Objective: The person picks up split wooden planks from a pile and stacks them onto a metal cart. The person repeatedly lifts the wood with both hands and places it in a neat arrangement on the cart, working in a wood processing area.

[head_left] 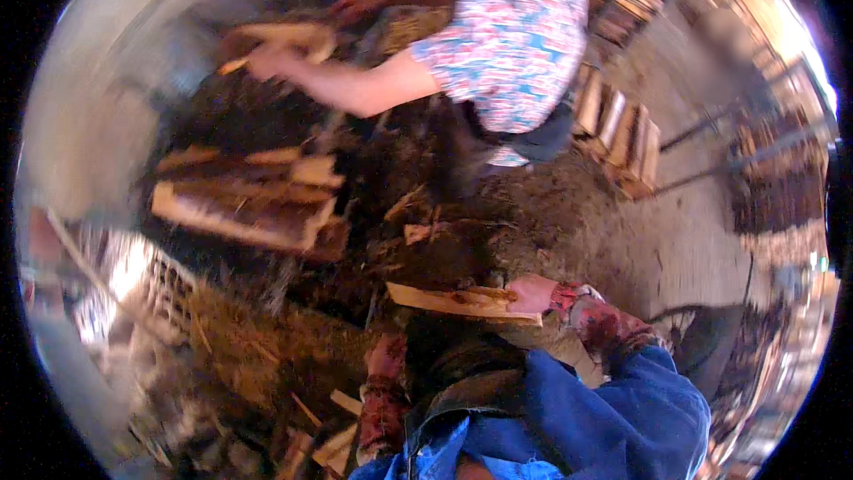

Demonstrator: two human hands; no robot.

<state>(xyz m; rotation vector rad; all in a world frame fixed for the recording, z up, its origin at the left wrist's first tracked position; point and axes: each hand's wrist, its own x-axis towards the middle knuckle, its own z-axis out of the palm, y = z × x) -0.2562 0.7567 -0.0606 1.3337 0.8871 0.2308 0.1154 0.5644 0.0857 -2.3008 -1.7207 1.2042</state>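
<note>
1 pale, flat split-wood piece

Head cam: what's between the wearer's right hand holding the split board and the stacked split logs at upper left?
In the head view, between the right hand with its split board and the stacked logs lies dark ground littered with bark and wood scraps.

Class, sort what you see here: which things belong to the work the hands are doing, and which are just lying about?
In the job:
- right hand, gripping the split wood piece
- left hand, low by the dark clothing
- log pile on the ground

Lying about:
- stacked boards behind the co-worker in the patterned shirt
- wood scraps near the lower edge
</note>
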